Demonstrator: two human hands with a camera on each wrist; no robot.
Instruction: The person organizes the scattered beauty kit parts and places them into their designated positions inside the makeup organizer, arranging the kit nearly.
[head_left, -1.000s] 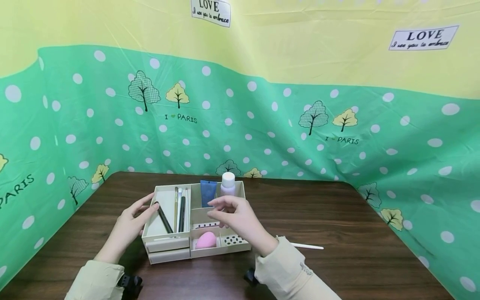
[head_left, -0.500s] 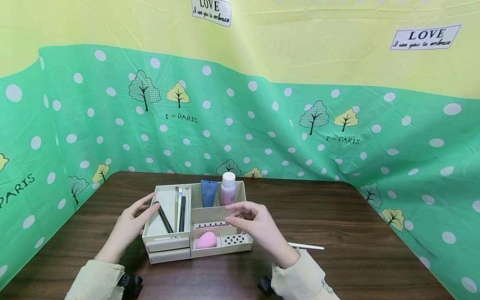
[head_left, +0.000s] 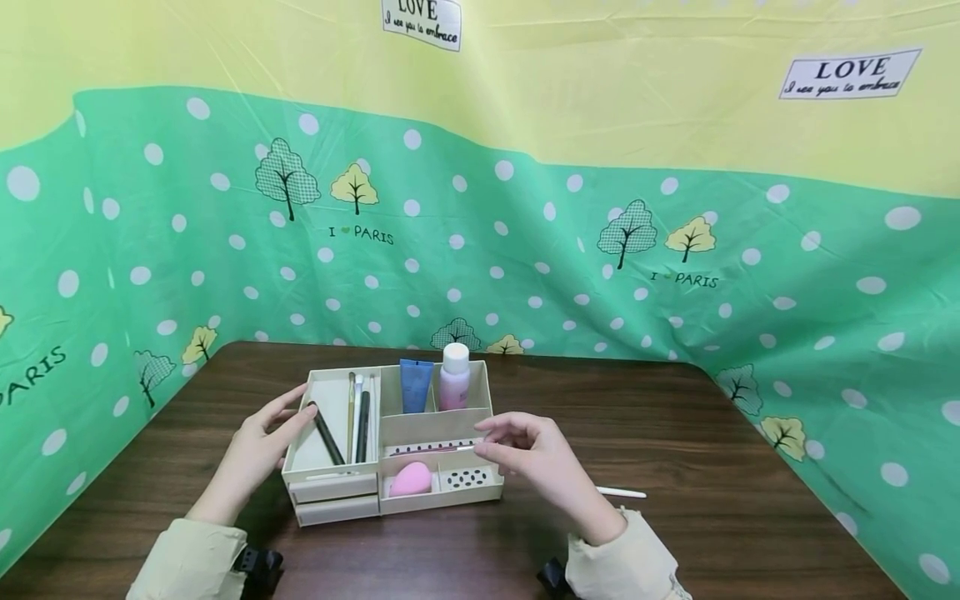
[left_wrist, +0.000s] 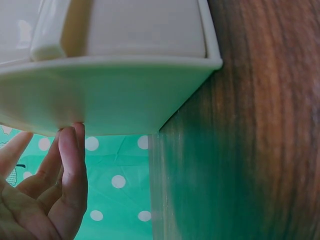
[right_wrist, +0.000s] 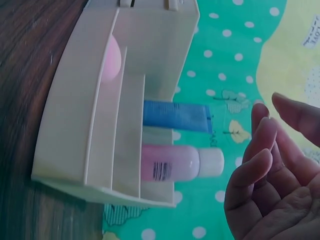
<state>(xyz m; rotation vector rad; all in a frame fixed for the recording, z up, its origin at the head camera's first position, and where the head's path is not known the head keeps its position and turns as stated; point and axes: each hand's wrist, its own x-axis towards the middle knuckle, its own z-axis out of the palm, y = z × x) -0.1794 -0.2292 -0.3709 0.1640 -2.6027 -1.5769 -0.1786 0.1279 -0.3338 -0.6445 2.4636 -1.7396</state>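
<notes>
A cream desktop organizer (head_left: pixel 442 504) stands on the table, with two drawers at its front left. My left hand (head_left: pixel 258 442) rests at its left side, fingers against the outer wall and thumb at the top rim beside a black pen-like stick (head_left: pixel 327 433). In the left wrist view, my fingertips (left_wrist: pixel 77 127) touch the side wall. My right hand (head_left: pixel 532 458) hovers over the right end, thumb and fingers apart with nothing between them in the right wrist view. Below it lie a dotted strip (head_left: pixel 420 448) and a dotted white piece (head_left: pixel 467 477). A pink makeup sponge (head_left: pixel 412 479) sits in front.
A blue tube (head_left: pixel 416 386) and a white-capped pink bottle (head_left: pixel 453 383) stand in the back compartments. Several slim brushes and sticks lie in the left tray, including a gold-handled one (head_left: pixel 351 417). A white stick (head_left: pixel 621 492) lies on the table (head_left: pixel 720 500) at right.
My right hand has moved right and slightly down from in front of the bottle to the organizer's right end, uncovering the bottle. My left hand has stayed in place.
</notes>
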